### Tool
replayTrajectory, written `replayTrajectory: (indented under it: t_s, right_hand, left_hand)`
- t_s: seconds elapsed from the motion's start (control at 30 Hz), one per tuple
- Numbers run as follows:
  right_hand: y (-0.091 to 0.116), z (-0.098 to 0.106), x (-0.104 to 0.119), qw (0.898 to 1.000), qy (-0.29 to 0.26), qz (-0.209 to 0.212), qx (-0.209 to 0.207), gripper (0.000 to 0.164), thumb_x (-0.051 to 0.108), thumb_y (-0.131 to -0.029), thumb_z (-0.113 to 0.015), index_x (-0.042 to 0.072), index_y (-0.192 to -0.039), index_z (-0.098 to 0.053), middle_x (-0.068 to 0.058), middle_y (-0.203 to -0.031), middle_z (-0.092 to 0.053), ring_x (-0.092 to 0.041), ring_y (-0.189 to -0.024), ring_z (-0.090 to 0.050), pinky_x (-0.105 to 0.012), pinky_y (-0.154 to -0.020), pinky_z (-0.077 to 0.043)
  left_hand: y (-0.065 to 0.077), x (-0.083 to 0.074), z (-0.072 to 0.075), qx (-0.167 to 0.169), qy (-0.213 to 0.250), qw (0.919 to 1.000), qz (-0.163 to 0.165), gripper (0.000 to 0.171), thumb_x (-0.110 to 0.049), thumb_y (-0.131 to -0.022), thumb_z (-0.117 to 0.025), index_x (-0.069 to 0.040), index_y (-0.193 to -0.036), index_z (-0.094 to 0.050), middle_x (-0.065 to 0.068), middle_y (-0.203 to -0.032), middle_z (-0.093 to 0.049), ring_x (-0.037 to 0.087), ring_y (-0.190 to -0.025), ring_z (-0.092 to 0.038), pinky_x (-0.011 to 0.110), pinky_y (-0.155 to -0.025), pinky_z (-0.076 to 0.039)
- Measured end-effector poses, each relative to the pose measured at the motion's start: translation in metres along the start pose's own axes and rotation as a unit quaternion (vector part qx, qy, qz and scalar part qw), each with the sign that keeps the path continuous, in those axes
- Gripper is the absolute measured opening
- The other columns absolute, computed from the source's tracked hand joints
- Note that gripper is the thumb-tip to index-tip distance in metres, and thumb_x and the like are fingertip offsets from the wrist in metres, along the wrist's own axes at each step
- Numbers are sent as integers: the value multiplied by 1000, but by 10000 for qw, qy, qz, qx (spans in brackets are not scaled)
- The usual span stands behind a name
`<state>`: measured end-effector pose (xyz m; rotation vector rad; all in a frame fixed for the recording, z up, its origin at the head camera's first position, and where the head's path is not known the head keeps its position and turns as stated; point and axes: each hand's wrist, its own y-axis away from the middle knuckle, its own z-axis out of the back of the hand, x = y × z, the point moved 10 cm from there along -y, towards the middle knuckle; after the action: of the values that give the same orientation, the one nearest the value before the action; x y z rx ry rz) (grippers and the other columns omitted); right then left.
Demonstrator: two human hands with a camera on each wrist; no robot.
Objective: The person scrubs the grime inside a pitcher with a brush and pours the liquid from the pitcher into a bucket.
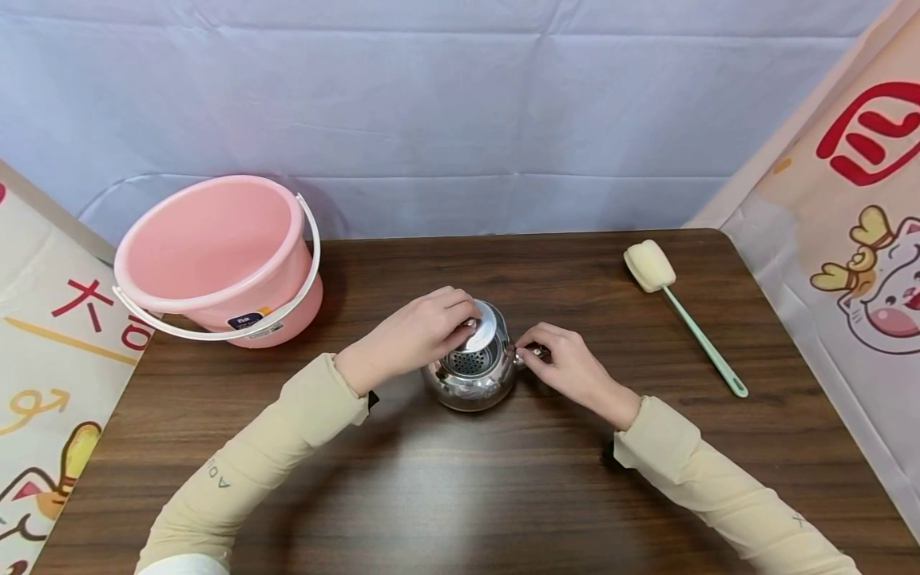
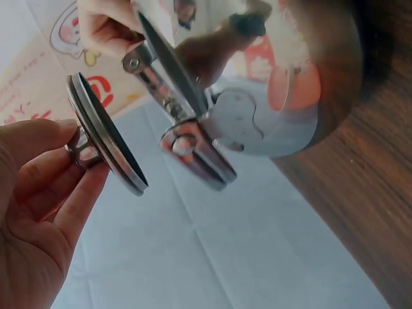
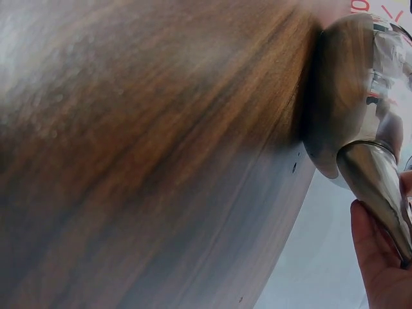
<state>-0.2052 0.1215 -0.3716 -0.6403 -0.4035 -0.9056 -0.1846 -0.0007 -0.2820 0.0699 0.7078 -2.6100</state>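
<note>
A shiny steel teapot (image 1: 470, 393) stands on the table, its top uncovered and a perforated strainer (image 1: 470, 364) showing inside. My left hand (image 1: 420, 329) pinches the knob of the round metal lid (image 1: 483, 327) above the opening. In the left wrist view the lid (image 2: 106, 135) is tilted on edge, apart from the teapot (image 2: 302, 84). On the teapot's right side, my right hand (image 1: 571, 369) holds the spout between thumb and fingers. The right wrist view shows the tapered spout (image 3: 373, 183) with fingers (image 3: 370, 241) against it.
A pink bucket (image 1: 287, 263) with a white handle stands at the back left of the dark wooden table (image 1: 446, 495). To the right lies a sponge brush (image 1: 650, 266) with a long green handle. Pale blue cloth hangs behind the table, with printed sheets at both sides.
</note>
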Motion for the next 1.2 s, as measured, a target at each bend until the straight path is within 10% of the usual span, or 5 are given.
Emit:
replayTrajectory:
  t_s: [1.2]
  right_hand:
    - [0, -1, -3, 10000, -30, -81, 13, 5, 11, -83, -63, 13, -86, -67, 6, -85, -62, -7, -80, -57, -28, -70, -48]
  left_hand:
    - [12, 79, 22, -323, -48, 9893, 1424, 12, -2, -82, -62, 1, -94, -64, 10, -94, -61, 21, -86, -55, 30, -77, -46]
